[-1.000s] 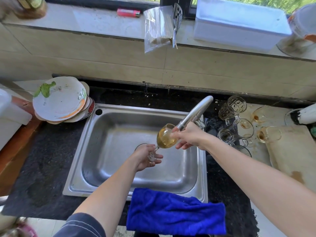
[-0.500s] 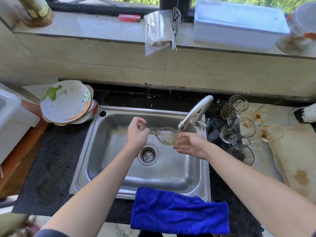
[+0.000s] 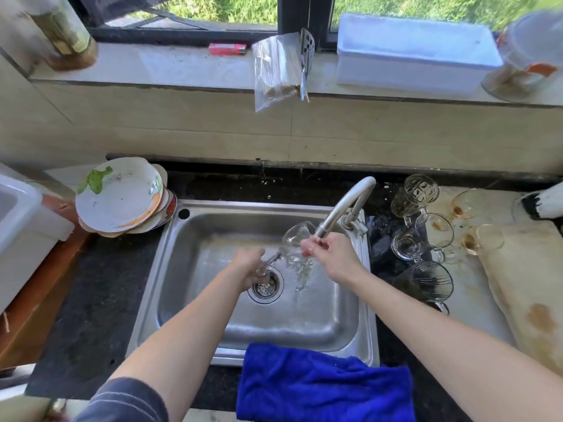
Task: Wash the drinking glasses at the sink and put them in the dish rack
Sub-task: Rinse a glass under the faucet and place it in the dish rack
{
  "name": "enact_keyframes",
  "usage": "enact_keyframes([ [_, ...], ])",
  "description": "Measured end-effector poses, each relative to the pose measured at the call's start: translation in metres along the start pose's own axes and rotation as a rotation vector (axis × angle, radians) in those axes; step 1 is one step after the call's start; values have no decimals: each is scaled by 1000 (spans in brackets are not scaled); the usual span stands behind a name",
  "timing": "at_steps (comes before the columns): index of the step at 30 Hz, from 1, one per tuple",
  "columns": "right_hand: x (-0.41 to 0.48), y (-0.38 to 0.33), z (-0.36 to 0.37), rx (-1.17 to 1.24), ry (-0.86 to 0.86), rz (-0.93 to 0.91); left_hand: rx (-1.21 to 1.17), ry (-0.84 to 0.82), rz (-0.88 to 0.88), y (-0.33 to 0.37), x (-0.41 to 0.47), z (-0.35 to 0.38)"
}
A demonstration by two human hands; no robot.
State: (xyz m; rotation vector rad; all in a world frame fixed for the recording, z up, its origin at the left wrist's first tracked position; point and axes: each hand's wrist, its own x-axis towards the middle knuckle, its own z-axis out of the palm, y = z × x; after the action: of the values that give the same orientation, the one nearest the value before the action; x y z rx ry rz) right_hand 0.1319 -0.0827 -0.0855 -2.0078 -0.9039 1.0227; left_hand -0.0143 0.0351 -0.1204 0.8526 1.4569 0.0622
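Blue cloth point(image 3: 323, 388) is draped over the near rim of the steel sink point(image 3: 149, 315). Above the basin a stemmed glass point(image 3: 297, 239) is held tilted under the faucet point(image 3: 344, 205), its stem gripped by the left hand point(image 3: 248, 268), while the right hand point(image 3: 332, 254) is laid against the bowl's rim; whether its fingers pinch the glass cannot be told. Farther back, stained glasses point(image 3: 434, 226) are clustered on the counter right of the sink, and dirty plates point(image 3: 118, 196) are stacked at its left corner.

Dark counter point(image 3: 91, 300) carries stacked plates point(image 3: 118, 196), blue cloth point(image 3: 323, 385), perhaps seven glasses point(image 3: 406, 245).
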Motion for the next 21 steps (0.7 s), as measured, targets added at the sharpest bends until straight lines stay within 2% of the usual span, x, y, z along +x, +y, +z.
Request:
enact_keyframes([
  [2,-6,1,0,-217,-34,-161,-70,-113,-187,-5,14,9],
  [4,-11,1,-2,-323,-52,-316,-107,-201,-276,-7,22,17],
  [6,-15,4,-11,-421,-25,-482,-163,-248,-263,-5,29,26],
  [8,-19,7,-19,-559,5,-571,-199,-246,-170,1,33,35],
  [12,-11,-4,-13,-810,-70,-357,-202,-248,8,14,30,50],
  [17,-11,1,-17,-797,-239,-350,-231,-80,120,20,46,28],
  [21,-3,-4,-2,-765,-102,-416,-214,-110,150,22,41,35],
])
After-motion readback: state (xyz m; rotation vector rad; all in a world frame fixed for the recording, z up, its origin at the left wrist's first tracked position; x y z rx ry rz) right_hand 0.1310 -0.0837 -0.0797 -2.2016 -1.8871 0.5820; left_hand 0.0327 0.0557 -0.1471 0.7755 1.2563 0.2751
